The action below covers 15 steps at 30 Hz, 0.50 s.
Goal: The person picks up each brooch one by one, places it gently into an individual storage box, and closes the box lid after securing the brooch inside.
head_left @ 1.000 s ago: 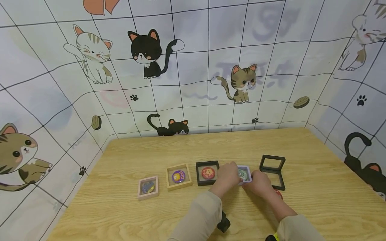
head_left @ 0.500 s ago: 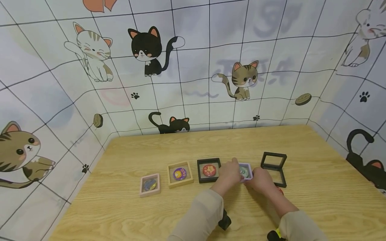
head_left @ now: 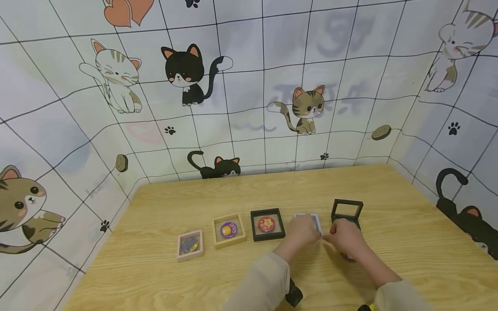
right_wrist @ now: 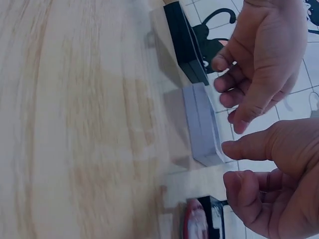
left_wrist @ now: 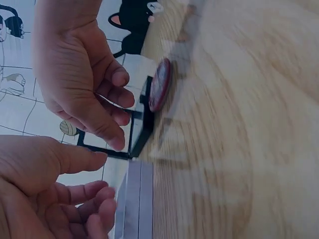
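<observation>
The lilac frame box (right_wrist: 202,124) lies shut on the table, its upper face partly hidden by my left hand (head_left: 303,231) in the head view. My left hand is over the box with its fingers loosely bent, gripping nothing. Just right of the box is my right hand (head_left: 346,238), its thumb and fingers apart in the right wrist view and holding nothing. Behind it an unfolded black frame (head_left: 347,201) stands with its lid raised. A round red badge (left_wrist: 160,85) rests in front of that frame, mostly covered by the right hand in the head view.
To the left, in a row, lie a black frame (head_left: 253,231) with a red star badge (head_left: 266,224), a yellow frame (head_left: 218,245) with a purple badge (head_left: 228,230), and a pink frame (head_left: 180,255) with a blue-grey badge (head_left: 189,245). Cat-print cloth (head_left: 249,142) surrounds the wooden table (head_left: 155,285).
Earlier both hands held the lilac box at its sides. The right hand has since let go and moved right and slightly down; the left has shifted over the box, its fingers now loose.
</observation>
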Each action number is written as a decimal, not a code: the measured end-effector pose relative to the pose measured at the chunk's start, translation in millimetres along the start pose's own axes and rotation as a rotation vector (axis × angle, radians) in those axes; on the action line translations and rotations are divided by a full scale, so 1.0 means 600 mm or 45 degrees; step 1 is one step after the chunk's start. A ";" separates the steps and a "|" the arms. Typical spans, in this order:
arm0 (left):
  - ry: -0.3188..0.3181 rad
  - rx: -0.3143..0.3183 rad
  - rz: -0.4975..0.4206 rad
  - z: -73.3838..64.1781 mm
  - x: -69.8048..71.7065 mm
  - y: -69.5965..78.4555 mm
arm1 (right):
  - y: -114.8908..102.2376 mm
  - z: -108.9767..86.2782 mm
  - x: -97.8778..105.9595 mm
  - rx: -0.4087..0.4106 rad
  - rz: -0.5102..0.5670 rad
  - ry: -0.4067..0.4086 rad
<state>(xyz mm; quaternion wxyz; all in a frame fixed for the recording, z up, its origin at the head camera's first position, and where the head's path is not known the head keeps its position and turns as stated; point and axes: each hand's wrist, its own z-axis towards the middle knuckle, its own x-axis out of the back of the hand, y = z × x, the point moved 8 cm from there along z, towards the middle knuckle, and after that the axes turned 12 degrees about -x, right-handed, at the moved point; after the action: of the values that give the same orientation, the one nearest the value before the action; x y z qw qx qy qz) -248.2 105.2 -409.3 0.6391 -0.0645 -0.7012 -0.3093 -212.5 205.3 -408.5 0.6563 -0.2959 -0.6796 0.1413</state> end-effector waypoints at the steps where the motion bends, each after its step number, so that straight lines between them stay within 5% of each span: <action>1: -0.007 -0.018 -0.056 -0.002 -0.002 0.006 | 0.005 -0.004 0.007 -0.004 0.001 -0.004; 4: -0.041 -0.052 -0.190 -0.007 -0.011 0.024 | 0.018 -0.014 0.026 -0.005 -0.033 0.009; 15: -0.039 -0.103 -0.285 -0.013 -0.037 0.058 | 0.062 -0.034 0.047 -0.084 -0.102 0.065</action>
<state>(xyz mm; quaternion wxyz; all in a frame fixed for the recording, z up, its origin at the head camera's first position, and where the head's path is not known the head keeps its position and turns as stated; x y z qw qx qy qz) -220.6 135.5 -417.9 0.5868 -0.0163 -0.7006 -0.4056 -183.6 247.0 -405.1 0.6684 -0.2935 -0.6781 0.0847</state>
